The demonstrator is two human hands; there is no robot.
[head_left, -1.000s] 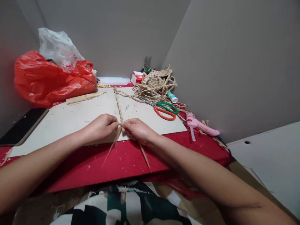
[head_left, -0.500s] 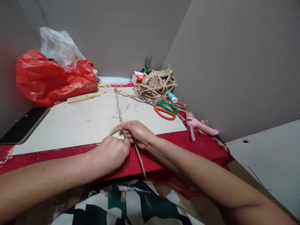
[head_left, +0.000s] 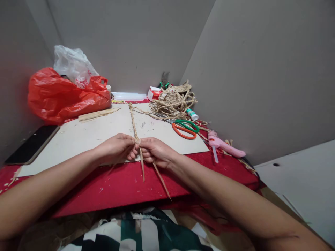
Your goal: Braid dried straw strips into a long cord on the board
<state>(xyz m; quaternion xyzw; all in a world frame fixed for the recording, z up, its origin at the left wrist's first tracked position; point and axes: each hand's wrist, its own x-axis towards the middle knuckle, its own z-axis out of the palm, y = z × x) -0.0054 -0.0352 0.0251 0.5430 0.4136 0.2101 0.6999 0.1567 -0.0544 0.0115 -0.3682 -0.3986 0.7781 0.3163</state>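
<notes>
A narrow braid of dried plant fibre (head_left: 133, 120) runs down the white board (head_left: 110, 127) towards me. At its near end my left hand (head_left: 121, 146) and my right hand (head_left: 155, 150) meet, fingertips almost touching. Both are closed in a pinch on the fibre strands. Two loose strand ends hang below: one strand (head_left: 142, 167) between the hands, another strand (head_left: 162, 179) from under my right hand. The exact crossing of the strands is hidden by the fingers.
Scissors (head_left: 185, 129) and a pink glue gun (head_left: 226, 144) lie to the right, near a heap of braided cord (head_left: 176, 99). A red plastic bag (head_left: 65, 97), flat dried strips (head_left: 98, 114) and a phone (head_left: 32, 144) are on the left. Red cloth (head_left: 104, 188) covers the table.
My left hand has moved up and forward from below the braid to pinch at its end beside my right hand. A second strand now hangs down between them. The camera view has shifted slightly.
</notes>
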